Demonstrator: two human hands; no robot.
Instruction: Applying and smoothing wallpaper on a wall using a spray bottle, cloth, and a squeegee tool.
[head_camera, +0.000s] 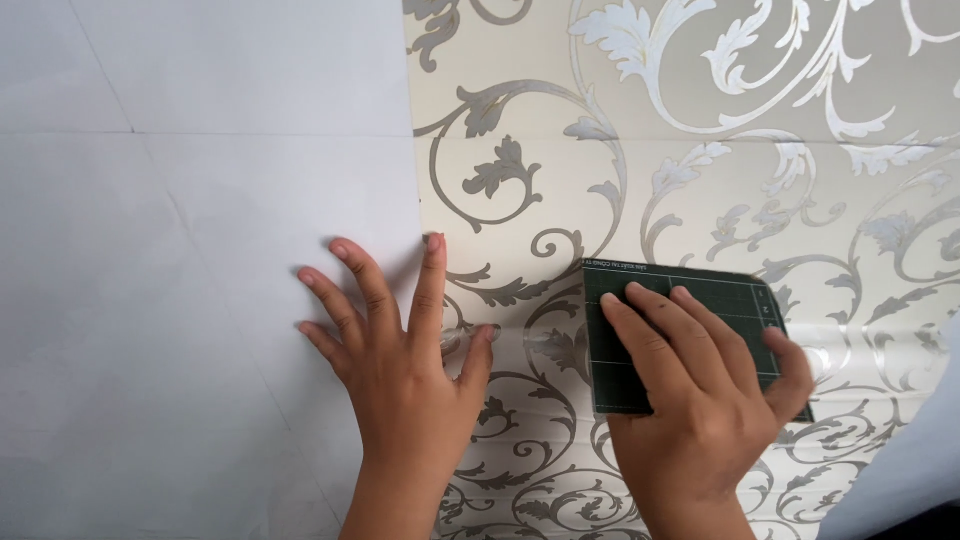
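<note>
A person's right hand (700, 400) presses one dark green gridded card (680, 335) flat against beige wallpaper (700, 150) patterned with silver scrolling leaves, fingers together on its face, thumb at its right edge. The left hand (400, 350), fingers spread, lies across the wallpaper's left edge, partly on the plain white wall (200, 200).

— Bright enough?
— Yes, soft even daylight. Faint shadows lie beside the fingers of the left hand (400, 370); the wallpaper (700, 130) scrolls gleam silver.
— Sharp?
— Mostly; the far corners soften slightly.
</note>
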